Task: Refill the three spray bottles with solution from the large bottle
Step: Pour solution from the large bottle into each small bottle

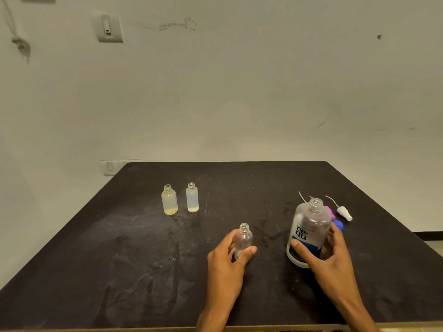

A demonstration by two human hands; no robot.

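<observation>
My left hand [227,256] grips a small clear spray bottle [243,238], uncapped and upright on the black table [119,259]. My right hand [332,256] wraps the lower part of the large open bottle [310,226], which has a blue and white label and stands slightly tilted. Two more uncapped small bottles stand further back on the left: a yellowish one [169,200] and a whitish one [192,198], each with a little liquid at the bottom.
Three removed spray heads lie behind the large bottle: a white one [344,212], a purple one [329,211] and a blue one [339,224], with thin dip tubes. A wall rises behind the table; switches sit at the left.
</observation>
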